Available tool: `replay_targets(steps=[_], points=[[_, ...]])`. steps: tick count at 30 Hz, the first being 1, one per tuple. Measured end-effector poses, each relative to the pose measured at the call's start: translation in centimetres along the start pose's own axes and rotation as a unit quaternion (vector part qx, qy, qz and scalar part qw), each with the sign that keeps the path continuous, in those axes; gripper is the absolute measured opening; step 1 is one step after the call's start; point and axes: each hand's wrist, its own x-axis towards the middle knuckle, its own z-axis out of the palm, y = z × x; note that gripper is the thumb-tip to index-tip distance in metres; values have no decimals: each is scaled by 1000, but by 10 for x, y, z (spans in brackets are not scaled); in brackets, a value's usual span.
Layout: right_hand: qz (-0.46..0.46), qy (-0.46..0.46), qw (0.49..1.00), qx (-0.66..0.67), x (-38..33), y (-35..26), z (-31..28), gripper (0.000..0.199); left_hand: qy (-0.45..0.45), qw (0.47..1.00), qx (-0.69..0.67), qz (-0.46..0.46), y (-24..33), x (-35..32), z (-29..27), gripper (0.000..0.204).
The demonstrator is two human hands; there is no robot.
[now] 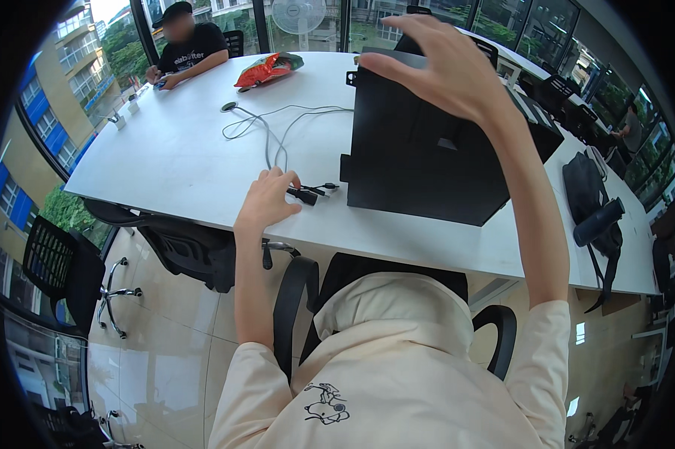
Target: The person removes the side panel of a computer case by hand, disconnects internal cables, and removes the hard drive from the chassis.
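My left hand point(266, 198) is low over the table's near edge, thumb and fingers apart. Just beyond its fingertips lie a black cable plug point(304, 196) and a thinner black lead point(324, 186); whether a fingertip touches the plug I cannot tell. My right hand point(442, 71) is raised over the top of a large black computer case point(420, 161), fingers stretched out and holding nothing. Part of the case's far side is hidden behind that hand and forearm. Grey cable point(268, 146) loops over the tabletop left of the case.
On the white table point(165, 161) lies a red and green snack bag point(268, 70). Across the far left sits a person point(191, 49) in a black shirt. A dark backpack point(586, 187) and a dark bottle point(598, 222) are at the right. Office chairs point(64, 262) stand left.
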Motion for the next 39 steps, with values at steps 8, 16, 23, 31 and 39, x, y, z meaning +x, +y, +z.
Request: replay_targets(steps=[8,16,23,31,39], points=[[102,-272,954,77,27,0,27,98,60,996,26,53,-13,-1,15,25],[67,-260,956,115,14,2,4,87,165,944,-222,178,0,21,0,19],[57,-255,953,152,9,2,-2,76,-11,950,-290,120,21,52,-20,20],[59,-259,948,178,10,-5,-4,72,37,960,-273,40,26,41,-11,20],[57,-263,946,178,9,-3,1,71,-1,967,-253,40,22,36,1,17]])
